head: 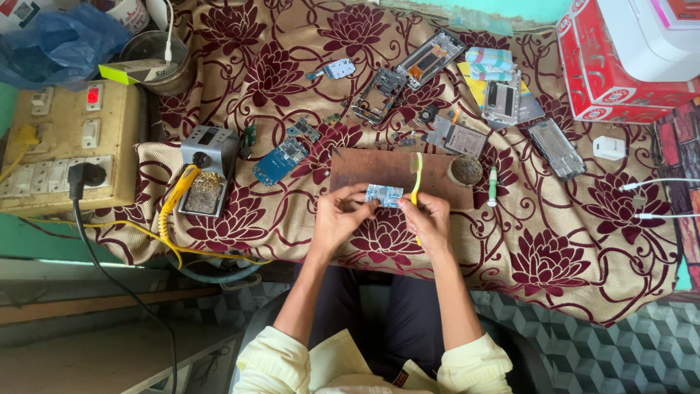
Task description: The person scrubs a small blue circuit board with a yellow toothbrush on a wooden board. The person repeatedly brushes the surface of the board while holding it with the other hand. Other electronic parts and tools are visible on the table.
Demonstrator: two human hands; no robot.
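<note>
1. A small blue circuit board (383,195) is pinched between left hand (339,216) and right hand (429,219), above the wooden board (379,169); a yellow-green brush (417,179) is also gripped by the right.
2. Phone frames (430,58) and a soldering stand (206,169) are scattered around; brush bristles cannot be made out.

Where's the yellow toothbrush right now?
The yellow toothbrush is mid-frame in the head view, in the right hand, beside the small circuit board, over the brown board.

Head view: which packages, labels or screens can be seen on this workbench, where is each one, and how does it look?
Red carton: far right corner, boxy, red with white round marks, a white device on top.
Small box: far left, lying on a metal tin, flat, lime green and white.
Station display: left of the blue boards, small dark window in a grey housing.
Blue plastic bag: far left corner, crumpled.
</note>
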